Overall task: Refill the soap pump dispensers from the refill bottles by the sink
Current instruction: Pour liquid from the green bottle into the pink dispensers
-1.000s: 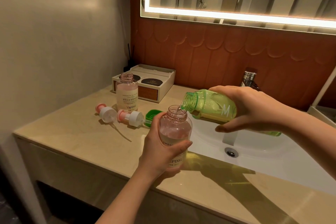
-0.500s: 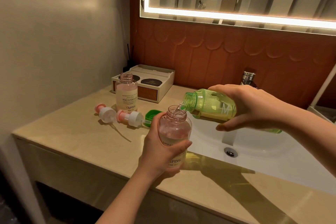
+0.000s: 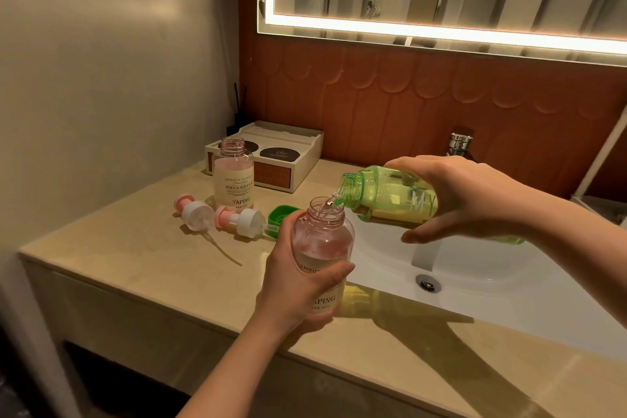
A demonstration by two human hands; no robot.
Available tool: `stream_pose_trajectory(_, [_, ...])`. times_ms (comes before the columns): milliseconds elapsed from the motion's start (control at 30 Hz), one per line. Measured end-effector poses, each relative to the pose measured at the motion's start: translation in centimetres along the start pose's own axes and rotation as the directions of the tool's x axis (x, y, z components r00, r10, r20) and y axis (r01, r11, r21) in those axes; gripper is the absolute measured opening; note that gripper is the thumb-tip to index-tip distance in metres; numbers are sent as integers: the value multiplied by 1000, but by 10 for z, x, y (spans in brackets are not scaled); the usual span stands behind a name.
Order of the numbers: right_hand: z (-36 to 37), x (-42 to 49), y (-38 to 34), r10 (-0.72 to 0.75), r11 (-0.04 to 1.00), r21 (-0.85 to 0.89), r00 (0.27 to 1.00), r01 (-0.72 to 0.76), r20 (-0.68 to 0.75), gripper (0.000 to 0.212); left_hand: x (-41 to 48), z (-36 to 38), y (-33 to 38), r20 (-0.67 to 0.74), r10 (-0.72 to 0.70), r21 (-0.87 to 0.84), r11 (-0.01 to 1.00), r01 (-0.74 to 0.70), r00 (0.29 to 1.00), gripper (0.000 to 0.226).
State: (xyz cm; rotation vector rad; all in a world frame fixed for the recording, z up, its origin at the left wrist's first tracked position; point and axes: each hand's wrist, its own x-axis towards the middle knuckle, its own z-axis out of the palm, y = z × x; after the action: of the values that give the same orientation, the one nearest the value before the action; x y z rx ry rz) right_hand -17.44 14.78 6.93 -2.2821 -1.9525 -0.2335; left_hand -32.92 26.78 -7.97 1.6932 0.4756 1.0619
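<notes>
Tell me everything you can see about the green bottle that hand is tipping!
The green refill bottle is see-through plastic with pale letters on its side and a ribbed, threaded neck. Its cap is off. The right hand grips it around the middle, tilted almost flat over the sink, mouth pointing down-left. Yellowish liquid lies along its lower side, and a thin clear stream runs into the open pink dispenser bottle that the left hand holds just under it.

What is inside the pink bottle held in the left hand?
The pink bottle holds clear liquid low down, fed by a stream from the green bottle. The left hand and label hide the lower part.
</notes>
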Motion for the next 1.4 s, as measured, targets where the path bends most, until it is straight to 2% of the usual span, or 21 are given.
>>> stream_pose_trajectory(367, [-4,-2,-2,-6,1000,-17,1000,6,0,85,0,-1,0,7,-2,-1,1000,2,1000,71])
stream_pose_trajectory(1400, [-8,3,-3,-21,993,-114,1000,21,-5,87,1,1,1,10,-13,-25,1000,13,1000,75])
